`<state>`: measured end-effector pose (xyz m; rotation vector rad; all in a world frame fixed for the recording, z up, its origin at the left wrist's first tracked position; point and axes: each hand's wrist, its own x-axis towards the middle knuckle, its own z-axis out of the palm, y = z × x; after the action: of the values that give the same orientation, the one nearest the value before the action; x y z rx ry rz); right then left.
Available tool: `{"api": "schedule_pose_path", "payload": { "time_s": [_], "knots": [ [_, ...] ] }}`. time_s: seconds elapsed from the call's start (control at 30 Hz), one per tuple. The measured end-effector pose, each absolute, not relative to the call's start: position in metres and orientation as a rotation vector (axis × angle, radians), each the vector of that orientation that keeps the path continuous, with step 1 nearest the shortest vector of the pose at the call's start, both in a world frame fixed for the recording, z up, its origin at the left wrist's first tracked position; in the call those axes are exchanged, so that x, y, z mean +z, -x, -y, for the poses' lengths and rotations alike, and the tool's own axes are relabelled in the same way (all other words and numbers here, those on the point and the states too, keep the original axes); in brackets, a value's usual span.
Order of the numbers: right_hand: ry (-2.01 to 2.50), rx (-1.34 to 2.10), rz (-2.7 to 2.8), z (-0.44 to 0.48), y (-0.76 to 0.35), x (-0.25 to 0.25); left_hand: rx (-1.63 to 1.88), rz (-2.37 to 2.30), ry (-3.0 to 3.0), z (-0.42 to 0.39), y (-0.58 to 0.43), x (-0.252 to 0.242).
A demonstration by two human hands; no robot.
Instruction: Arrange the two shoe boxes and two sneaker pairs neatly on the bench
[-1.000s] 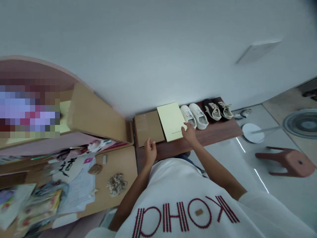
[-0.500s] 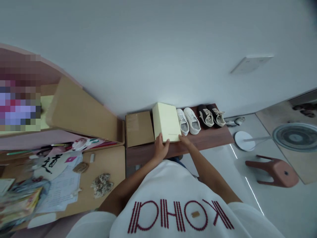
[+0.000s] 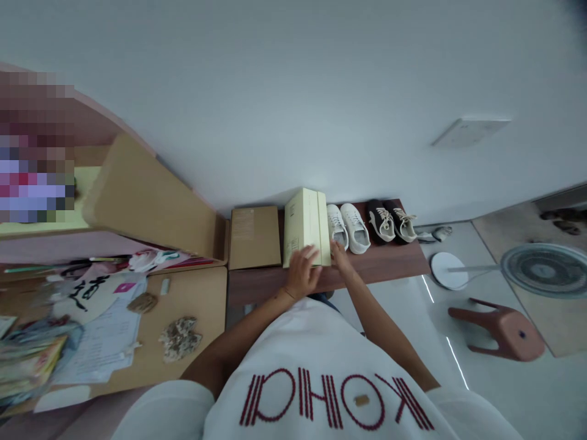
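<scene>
A pale yellow shoebox stands on the dark wooden bench, with a seam along its top and printing on its left side. My left hand is at the box's front end, its fingers apart and slightly blurred. At the front right corner, my right hand has its fingers closed against the box; its thumb is partly hidden. Close to that hand, a pair of white sneakers sits right of the box. Dark sneakers with pale laces sit farther right.
A brown cardboard box lies left of the shoebox. The desk at the left carries papers, a hair clip and a bag. On the floor at right are a brownish stool and a standing fan. A white wall rises behind the bench.
The shoebox has been turned, so its seam and printed side now show. My left hand has come away from its earlier hold and its fingers have spread. My right hand stays at the corner.
</scene>
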<state>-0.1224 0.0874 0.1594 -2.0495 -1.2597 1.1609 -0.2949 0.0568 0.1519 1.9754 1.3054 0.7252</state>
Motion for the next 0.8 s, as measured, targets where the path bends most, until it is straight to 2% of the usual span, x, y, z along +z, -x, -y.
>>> {"api": "schedule_pose_path", "payload": {
  "time_s": [0.07, 0.13, 0.3, 0.43, 0.53, 0.63, 0.7, 0.8],
  "knots": [
    [2.147, 1.079, 1.26, -0.09, 0.136, 0.158, 0.768, -1.638, -1.784, -0.064, 0.316, 0.145],
    [2.221, 1.037, 1.303, -0.091, 0.157, 0.156, 0.649, -1.73, -1.704, -0.071, 0.334, 0.138],
    [2.271, 1.052, 1.253, -0.104, 0.18, 0.154, 0.361, -1.48, -1.834, -0.069, 0.347, 0.125],
    [2.128, 1.096, 1.191, -0.105, 0.148, 0.142, 0.344, -1.362, -1.856, -0.052, 0.337, 0.119],
    [1.876, 1.28, 1.106, -0.095, 0.128, 0.126, 0.343, -1.438, -1.868, -0.045, 0.332, 0.11],
    [1.838, 1.33, 1.077, -0.085, 0.116, 0.113, 0.32, -1.507, -1.895, -0.048, 0.325, 0.097],
    [1.936, 1.204, 1.097, -0.083, 0.103, 0.111, 0.317, -1.499, -1.91, -0.055, 0.321, 0.089],
    [2.079, 0.821, 1.206, -0.088, 0.067, 0.115, 0.331, -1.456, -1.936, -0.069, 0.319, 0.086]
  ]
}}
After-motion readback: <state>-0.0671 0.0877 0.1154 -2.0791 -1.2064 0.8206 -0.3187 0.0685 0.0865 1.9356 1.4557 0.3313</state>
